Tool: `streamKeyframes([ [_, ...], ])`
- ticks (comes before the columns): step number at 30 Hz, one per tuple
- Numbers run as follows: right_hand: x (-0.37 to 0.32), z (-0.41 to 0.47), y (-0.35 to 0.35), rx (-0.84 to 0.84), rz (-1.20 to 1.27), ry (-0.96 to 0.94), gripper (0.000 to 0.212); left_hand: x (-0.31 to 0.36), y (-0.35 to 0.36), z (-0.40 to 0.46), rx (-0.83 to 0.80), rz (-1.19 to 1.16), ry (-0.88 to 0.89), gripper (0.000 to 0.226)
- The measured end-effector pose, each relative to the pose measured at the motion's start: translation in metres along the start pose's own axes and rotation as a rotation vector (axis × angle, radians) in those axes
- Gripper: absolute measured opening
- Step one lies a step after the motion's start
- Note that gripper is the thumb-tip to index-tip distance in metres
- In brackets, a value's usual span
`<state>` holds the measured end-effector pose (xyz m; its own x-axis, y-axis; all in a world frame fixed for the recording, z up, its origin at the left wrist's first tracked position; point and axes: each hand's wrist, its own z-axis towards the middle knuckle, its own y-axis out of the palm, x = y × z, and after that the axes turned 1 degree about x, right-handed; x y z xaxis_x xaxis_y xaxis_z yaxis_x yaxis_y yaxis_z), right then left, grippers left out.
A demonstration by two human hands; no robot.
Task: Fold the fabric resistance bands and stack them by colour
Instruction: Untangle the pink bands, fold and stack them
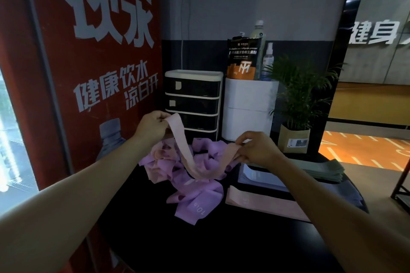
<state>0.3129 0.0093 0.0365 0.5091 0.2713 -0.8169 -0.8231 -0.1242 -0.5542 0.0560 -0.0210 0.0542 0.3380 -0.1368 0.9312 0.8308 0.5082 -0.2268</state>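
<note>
Now both hands are pinching a pink band (188, 157), left fingers (160, 117) high, right fingers (240, 147) lower; it is sagging over the pile (195, 186), probably twisted. Flattening it before folding seems wise.

One head-worn wide-angle view, looking forward and down over a black table (221, 246) at close range. Both forearms run in from 7 and 5 o'clock. A red poster wall (88, 73) fills 9 to 11 o'clock, a drawer unit (193, 99) sits at 12, and the gym floor (366, 150) opens at 3.
</note>
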Motion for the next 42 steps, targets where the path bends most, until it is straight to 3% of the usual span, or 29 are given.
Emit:
streamKeyframes([
  [3, -0.005, -0.002, 0.003, -0.170, -0.199, -0.026, 0.022, 0.012, 0.006, -0.004, -0.054, -0.073, -0.010, 0.015],
  [8, -0.033, -0.005, 0.005, -0.051, -0.072, -0.213, 0.007, 0.036, 0.017, -0.013, -0.067, -0.025, 0.049, 0.015],
  [12, -0.067, -0.012, 0.017, -0.093, -0.034, -0.269, 0.046, 0.058, 0.030, -0.019, -0.041, 0.015, 0.139, 0.012],
  [14, -0.075, -0.012, 0.024, -0.056, -0.089, -0.281, 0.053, 0.067, 0.036, -0.022, -0.026, 0.063, 0.206, 0.009],
  [19, -0.075, -0.013, 0.012, 0.196, -0.176, -0.353, 0.011, 0.077, 0.039, -0.027, 0.008, 0.244, 0.387, 0.007],
  [24, -0.065, -0.017, -0.018, 0.297, -0.374, -0.326, 0.008, 0.068, 0.032, -0.032, -0.044, 0.411, 0.458, 0.017],
  [29, -0.048, -0.021, -0.027, 0.303, -0.660, -0.270, 0.012, 0.068, 0.034, -0.033, -0.063, 0.387, 0.447, 0.010],
  [37, -0.043, -0.019, -0.032, 0.436, -0.183, -0.313, 0.010, 0.050, 0.034, -0.037, -0.204, 0.524, 0.346, 0.007],
  [42, -0.047, -0.016, -0.037, 0.502, -0.083, -0.305, 0.009, 0.046, 0.032, -0.041, -0.330, 0.453, 0.210, 0.025],
])
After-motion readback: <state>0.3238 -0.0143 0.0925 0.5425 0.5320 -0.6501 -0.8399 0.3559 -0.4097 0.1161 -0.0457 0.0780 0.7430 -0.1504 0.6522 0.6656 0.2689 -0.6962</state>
